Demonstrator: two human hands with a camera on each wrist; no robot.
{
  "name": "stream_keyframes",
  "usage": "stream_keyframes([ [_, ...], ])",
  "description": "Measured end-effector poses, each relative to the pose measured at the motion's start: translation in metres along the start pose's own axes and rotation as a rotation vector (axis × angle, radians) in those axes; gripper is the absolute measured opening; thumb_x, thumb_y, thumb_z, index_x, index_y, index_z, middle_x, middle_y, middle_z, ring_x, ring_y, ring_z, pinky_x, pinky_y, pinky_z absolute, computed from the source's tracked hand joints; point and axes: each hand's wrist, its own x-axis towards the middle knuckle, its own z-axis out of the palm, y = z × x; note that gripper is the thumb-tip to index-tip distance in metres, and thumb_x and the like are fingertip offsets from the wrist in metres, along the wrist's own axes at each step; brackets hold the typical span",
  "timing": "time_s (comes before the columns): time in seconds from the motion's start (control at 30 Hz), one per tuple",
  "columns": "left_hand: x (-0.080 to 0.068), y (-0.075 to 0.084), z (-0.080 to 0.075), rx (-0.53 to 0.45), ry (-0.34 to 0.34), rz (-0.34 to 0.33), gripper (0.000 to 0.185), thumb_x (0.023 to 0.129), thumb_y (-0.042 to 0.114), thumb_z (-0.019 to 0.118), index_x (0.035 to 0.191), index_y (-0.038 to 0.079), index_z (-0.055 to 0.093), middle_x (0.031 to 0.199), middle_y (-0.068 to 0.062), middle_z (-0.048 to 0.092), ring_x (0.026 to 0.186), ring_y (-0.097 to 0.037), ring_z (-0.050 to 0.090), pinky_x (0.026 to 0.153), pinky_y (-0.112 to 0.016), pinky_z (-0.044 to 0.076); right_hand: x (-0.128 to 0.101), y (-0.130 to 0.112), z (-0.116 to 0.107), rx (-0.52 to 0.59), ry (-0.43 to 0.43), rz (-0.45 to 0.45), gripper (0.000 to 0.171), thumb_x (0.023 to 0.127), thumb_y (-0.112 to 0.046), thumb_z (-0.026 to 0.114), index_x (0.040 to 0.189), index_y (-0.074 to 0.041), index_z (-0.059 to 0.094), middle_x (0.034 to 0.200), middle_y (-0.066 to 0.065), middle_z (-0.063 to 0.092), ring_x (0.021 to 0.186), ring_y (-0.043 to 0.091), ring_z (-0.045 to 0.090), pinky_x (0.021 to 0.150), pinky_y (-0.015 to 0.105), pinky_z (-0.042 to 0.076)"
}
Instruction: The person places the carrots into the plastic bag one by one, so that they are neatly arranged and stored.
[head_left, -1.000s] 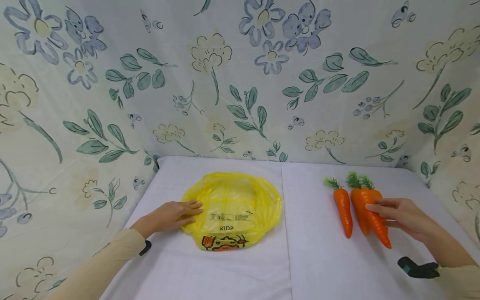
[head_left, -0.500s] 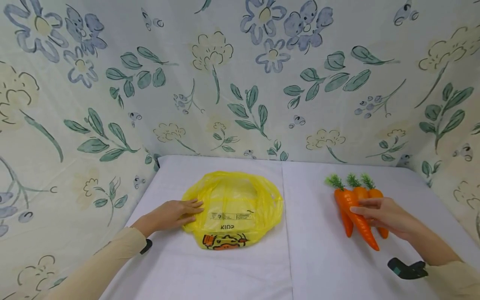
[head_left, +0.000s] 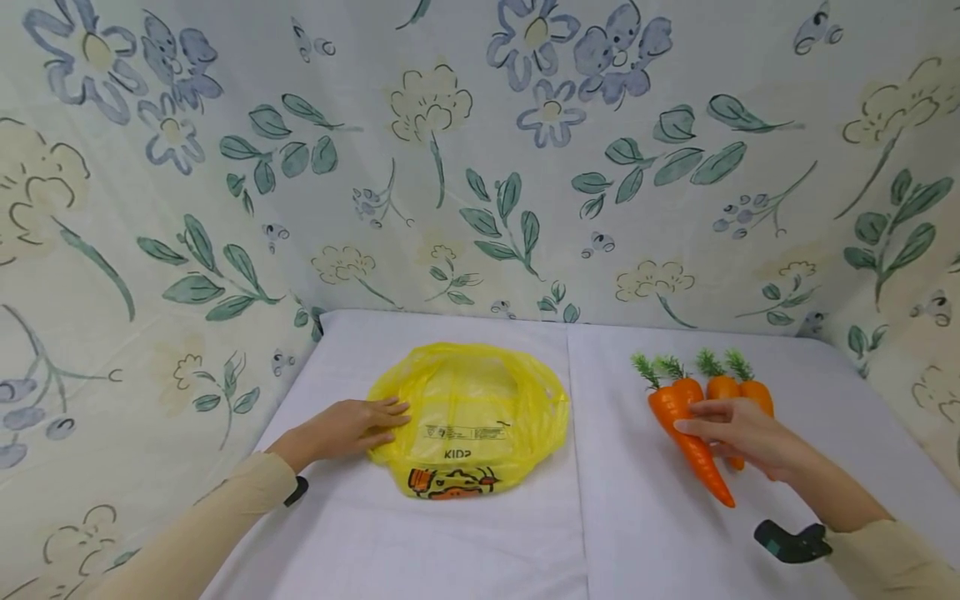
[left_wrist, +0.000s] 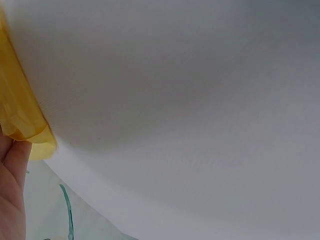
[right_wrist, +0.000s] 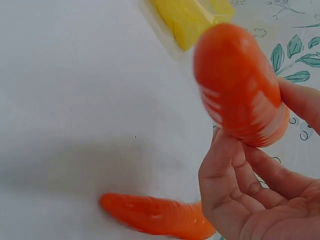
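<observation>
Pinching a tapered orange carrot [head_left: 695, 454] nearer the white worktop's [head_left: 637, 550] right edge, right fingers [head_left: 716, 432] may slip (it's glossy). Outstretched left fingers [head_left: 390, 421] may drag the yellow plastic bag [head_left: 465, 450].

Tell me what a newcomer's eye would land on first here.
Probably the bright yellow plastic bag, spread on the white cloth left of centre in the head view, with the left hand touching its left edge. Next, the glossy orange carrot held in the right hand at the right, with other green-topped carrots close by.
</observation>
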Motion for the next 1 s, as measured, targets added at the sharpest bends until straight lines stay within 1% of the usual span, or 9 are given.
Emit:
stream_keyframes([
  [0.1,0.001,0.0,0.0,-0.002,-0.002,0.0,0.045,0.102,0.031,0.058,0.143,0.011,0.056,0.149,-0.005,0.049,0.14,-0.026,0.042,0.11,-0.049,0.039,0.0,-0.003,0.003,0.011,-0.004,0.002,0.079,0.097,-0.034,0.067,0.139,0.024,0.033,0.128,0.033,0.056,0.098,0.025,0.063,0.082,0.037,0.059],
  [0.23,0.002,0.001,-0.001,-0.005,0.0,0.002,0.045,0.102,0.031,0.059,0.142,0.011,0.056,0.149,-0.006,0.049,0.14,-0.026,0.042,0.11,-0.049,0.038,0.0,-0.007,0.006,0.033,-0.021,0.001,0.078,0.097,-0.033,0.067,0.139,0.024,0.033,0.128,0.032,0.057,0.098,0.025,0.063,0.084,0.04,0.058],
  [0.47,0.003,0.004,-0.003,-0.013,0.0,-0.011,0.045,0.102,0.031,0.059,0.142,0.011,0.057,0.149,-0.006,0.049,0.14,-0.026,0.042,0.111,-0.049,0.038,0.001,-0.015,0.013,0.043,-0.05,-0.032,0.077,0.098,-0.031,0.066,0.14,0.024,0.033,0.126,0.028,0.061,0.099,0.025,0.064,0.085,0.04,0.058],
  [0.6,0.003,0.004,-0.003,-0.02,-0.002,-0.02,0.045,0.102,0.031,0.059,0.142,0.011,0.057,0.149,-0.006,0.049,0.14,-0.026,0.041,0.111,-0.049,0.037,0.004,-0.019,0.019,0.085,-0.067,-0.055,0.073,0.098,-0.027,0.066,0.14,0.024,0.034,0.124,0.026,0.061,0.099,0.025,0.065,0.085,0.04,0.058],
  [0.73,0.002,0.005,-0.003,-0.023,-0.003,-0.019,0.045,0.102,0.03,0.059,0.142,0.01,0.057,0.149,-0.007,0.049,0.14,-0.027,0.041,0.11,-0.05,0.038,0.006,-0.024,0.026,0.129,-0.091,-0.083,0.071,0.099,-0.024,0.065,0.139,0.024,0.034,0.126,0.027,0.059,0.1,0.026,0.065,0.085,0.042,0.058],
  [0.9,0.0,0.004,-0.003,-0.025,0.005,-0.006,0.045,0.102,0.03,0.06,0.142,0.01,0.057,0.149,-0.006,0.049,0.14,-0.027,0.042,0.11,-0.05,0.038,0.011,-0.033,0.036,0.146,-0.116,-0.097,0.07,0.097,-0.026,0.067,0.139,0.022,0.037,0.126,0.026,0.061,0.103,0.028,0.065,0.087,0.046,0.057],
  [1.0,-0.001,0.003,-0.002,-0.029,0.016,0.004,0.045,0.101,0.029,0.06,0.141,0.01,0.058,0.148,-0.006,0.05,0.14,-0.026,0.042,0.11,-0.049,0.038,0.014,-0.039,0.042,0.142,-0.111,-0.087,0.072,0.095,-0.029,0.07,0.14,0.019,0.04,0.125,0.024,0.062,0.102,0.028,0.065,0.088,0.046,0.057],
])
